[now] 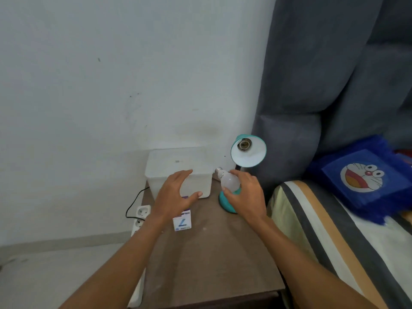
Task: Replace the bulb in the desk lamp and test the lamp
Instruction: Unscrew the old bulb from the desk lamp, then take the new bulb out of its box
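The light is soft and a bit dim, with a cool blue look on the wall (100, 85). Shadows are faint. The picture is a little blurry all over. Edges bend at 3 o'clock, where the headboard (334, 63) curves.

left hand (176, 195) spread, right hand (246, 195) gripping

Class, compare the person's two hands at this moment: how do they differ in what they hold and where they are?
The right hand has a grip on a white bulb, its screw base pointing up and left; the left hand holds nothing, fingers spread. The right hand is in front of the teal lamp, whose socket is empty; the left hand is over the bulb box. Both are above the brown table.
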A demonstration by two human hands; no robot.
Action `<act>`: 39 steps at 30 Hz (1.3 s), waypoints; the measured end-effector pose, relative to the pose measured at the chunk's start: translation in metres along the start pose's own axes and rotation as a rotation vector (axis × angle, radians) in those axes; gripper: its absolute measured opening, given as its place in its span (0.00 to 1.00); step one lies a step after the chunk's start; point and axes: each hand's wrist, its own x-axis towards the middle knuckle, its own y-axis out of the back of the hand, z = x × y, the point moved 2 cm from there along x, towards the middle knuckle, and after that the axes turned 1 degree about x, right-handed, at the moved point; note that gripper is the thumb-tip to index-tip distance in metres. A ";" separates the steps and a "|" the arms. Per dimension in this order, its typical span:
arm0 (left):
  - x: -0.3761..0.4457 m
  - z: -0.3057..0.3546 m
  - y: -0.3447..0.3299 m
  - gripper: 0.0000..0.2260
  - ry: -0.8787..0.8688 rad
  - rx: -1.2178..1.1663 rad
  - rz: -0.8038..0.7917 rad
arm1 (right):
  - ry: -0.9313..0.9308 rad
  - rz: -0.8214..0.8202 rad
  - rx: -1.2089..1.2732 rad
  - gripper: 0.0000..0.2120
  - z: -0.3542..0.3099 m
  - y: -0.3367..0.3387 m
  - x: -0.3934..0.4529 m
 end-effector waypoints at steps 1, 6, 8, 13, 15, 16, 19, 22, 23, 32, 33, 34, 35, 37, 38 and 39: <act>-0.010 -0.010 0.001 0.35 0.037 -0.014 -0.010 | -0.006 -0.020 0.005 0.24 -0.001 -0.007 -0.005; -0.043 -0.055 -0.014 0.42 0.204 -0.117 -0.095 | -0.065 -0.131 0.025 0.24 0.009 -0.044 -0.021; -0.049 -0.068 -0.026 0.45 0.262 -0.158 -0.109 | -0.108 -0.202 0.003 0.24 0.019 -0.059 -0.025; -0.058 -0.086 -0.046 0.44 0.354 -0.286 -0.082 | -0.237 -0.286 -0.044 0.23 0.050 -0.101 -0.036; -0.060 -0.092 -0.051 0.40 0.366 -0.316 -0.078 | -0.295 -0.315 -0.046 0.23 0.058 -0.112 -0.040; -0.060 -0.094 -0.052 0.38 0.364 -0.327 -0.069 | -0.316 -0.328 -0.056 0.23 0.061 -0.118 -0.042; -0.058 -0.096 -0.052 0.36 0.353 -0.348 -0.053 | -0.329 -0.328 -0.082 0.24 0.065 -0.125 -0.044; -0.058 -0.097 -0.052 0.37 0.364 -0.369 -0.064 | -0.328 -0.357 -0.099 0.26 0.067 -0.127 -0.039; -0.058 -0.097 -0.052 0.38 0.372 -0.377 -0.071 | -0.323 -0.378 -0.104 0.27 0.067 -0.127 -0.038; -0.060 -0.099 -0.052 0.44 0.399 -0.444 -0.091 | 0.230 -0.428 -0.104 0.17 -0.009 -0.122 0.010; -0.059 -0.100 -0.052 0.44 0.403 -0.451 -0.093 | 0.303 -0.481 -0.121 0.16 -0.019 -0.126 0.015; -0.059 -0.102 -0.052 0.44 0.411 -0.458 -0.094 | 0.361 -0.537 -0.152 0.16 -0.027 -0.131 0.018; -0.058 -0.103 -0.052 0.44 0.419 -0.465 -0.098 | 0.397 -0.587 -0.191 0.16 -0.032 -0.136 0.020; -0.058 -0.104 -0.052 0.44 0.423 -0.477 -0.115 | 0.440 -0.649 -0.240 0.16 -0.037 -0.142 0.022; -0.057 -0.104 -0.052 0.45 0.418 -0.481 -0.123 | 0.466 -0.665 -0.245 0.15 -0.037 -0.145 0.022; -0.057 -0.105 -0.052 0.45 0.412 -0.481 -0.130 | 0.489 -0.687 -0.246 0.14 -0.036 -0.147 0.022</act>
